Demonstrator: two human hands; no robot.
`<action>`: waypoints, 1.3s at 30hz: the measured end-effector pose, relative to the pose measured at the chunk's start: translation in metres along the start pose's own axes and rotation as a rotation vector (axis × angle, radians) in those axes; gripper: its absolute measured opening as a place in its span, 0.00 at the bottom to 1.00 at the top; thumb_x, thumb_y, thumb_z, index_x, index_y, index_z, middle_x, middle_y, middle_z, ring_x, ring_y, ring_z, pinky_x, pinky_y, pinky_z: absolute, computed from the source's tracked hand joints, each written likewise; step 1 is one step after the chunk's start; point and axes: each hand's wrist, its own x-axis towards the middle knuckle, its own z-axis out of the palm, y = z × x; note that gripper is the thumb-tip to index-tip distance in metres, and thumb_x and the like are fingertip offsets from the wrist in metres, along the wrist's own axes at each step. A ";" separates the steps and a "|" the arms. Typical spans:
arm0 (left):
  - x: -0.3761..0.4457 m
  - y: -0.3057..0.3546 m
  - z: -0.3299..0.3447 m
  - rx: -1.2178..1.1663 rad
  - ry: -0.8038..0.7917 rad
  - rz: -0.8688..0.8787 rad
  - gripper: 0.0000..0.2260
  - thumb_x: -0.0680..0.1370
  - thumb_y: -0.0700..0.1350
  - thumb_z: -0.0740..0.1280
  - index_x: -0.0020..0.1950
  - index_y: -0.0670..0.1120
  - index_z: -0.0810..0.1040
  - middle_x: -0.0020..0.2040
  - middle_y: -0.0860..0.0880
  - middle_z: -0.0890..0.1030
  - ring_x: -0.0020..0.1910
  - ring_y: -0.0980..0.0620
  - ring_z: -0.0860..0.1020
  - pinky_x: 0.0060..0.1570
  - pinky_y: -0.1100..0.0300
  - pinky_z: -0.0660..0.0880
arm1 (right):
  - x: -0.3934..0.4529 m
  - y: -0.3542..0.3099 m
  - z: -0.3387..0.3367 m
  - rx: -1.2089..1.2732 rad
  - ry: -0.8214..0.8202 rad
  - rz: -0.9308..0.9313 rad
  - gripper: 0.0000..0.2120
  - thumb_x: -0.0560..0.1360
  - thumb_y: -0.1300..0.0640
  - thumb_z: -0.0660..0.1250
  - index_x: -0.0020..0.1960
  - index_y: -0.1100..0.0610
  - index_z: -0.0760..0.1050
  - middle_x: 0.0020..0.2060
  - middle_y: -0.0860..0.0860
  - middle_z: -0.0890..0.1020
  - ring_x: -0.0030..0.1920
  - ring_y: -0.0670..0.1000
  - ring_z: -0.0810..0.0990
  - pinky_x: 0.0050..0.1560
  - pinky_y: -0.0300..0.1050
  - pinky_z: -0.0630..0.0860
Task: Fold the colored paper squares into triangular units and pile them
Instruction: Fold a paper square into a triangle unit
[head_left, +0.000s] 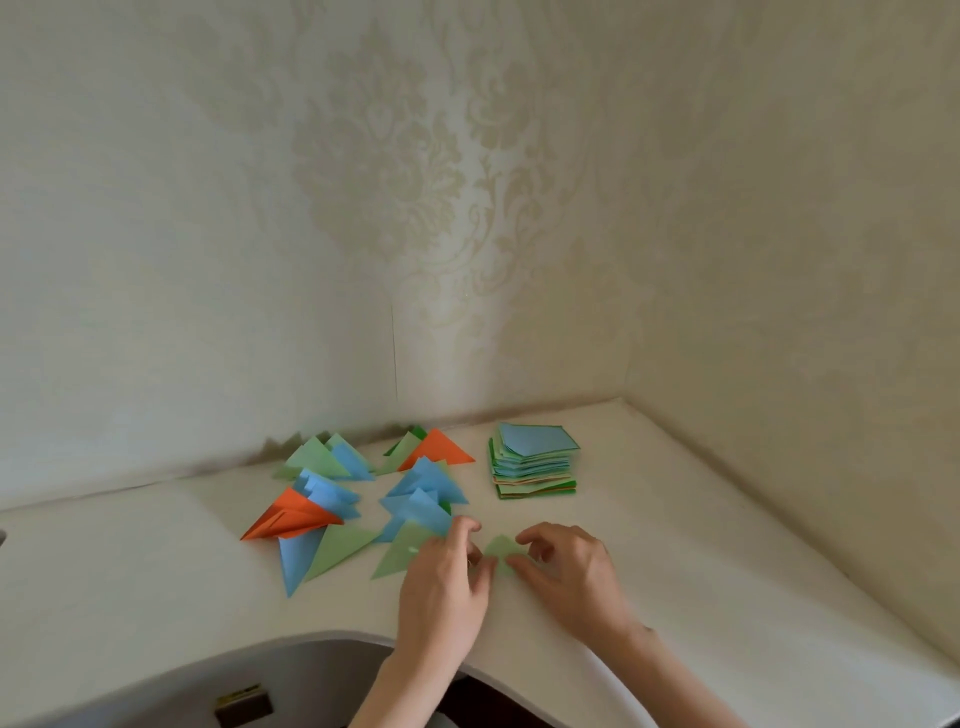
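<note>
Pinching one green triangle (500, 552) between your left hand (447, 582) at 9 o'clock and right hand (569, 577) at 3, apex toward 12; nearest pile (415, 506) lies at 10, left hand closer.

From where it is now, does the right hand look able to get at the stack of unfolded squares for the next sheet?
Probably yes. The stack of squares sits beyond the right hand with only bare table between, but that hand is pinching the light green piece along with the left hand.
</note>
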 end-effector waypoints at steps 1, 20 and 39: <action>0.001 0.004 0.002 0.033 0.003 -0.012 0.12 0.76 0.49 0.68 0.59 0.50 0.72 0.41 0.56 0.76 0.43 0.54 0.75 0.42 0.61 0.72 | 0.001 -0.001 0.002 -0.005 0.000 0.017 0.11 0.71 0.43 0.70 0.51 0.46 0.80 0.37 0.41 0.79 0.42 0.45 0.76 0.47 0.43 0.74; 0.011 -0.005 0.010 -0.169 -0.057 -0.232 0.11 0.75 0.36 0.67 0.56 0.46 0.74 0.42 0.53 0.74 0.42 0.55 0.73 0.42 0.67 0.67 | 0.016 0.001 0.000 0.194 -0.170 0.279 0.15 0.67 0.55 0.75 0.52 0.48 0.78 0.35 0.42 0.76 0.35 0.40 0.71 0.46 0.39 0.71; 0.012 0.027 0.015 0.104 -0.068 -0.204 0.13 0.77 0.44 0.67 0.61 0.48 0.71 0.54 0.49 0.73 0.53 0.50 0.75 0.50 0.62 0.70 | 0.013 0.005 0.006 0.183 -0.152 0.257 0.11 0.70 0.54 0.73 0.51 0.45 0.77 0.38 0.41 0.76 0.39 0.42 0.72 0.54 0.44 0.71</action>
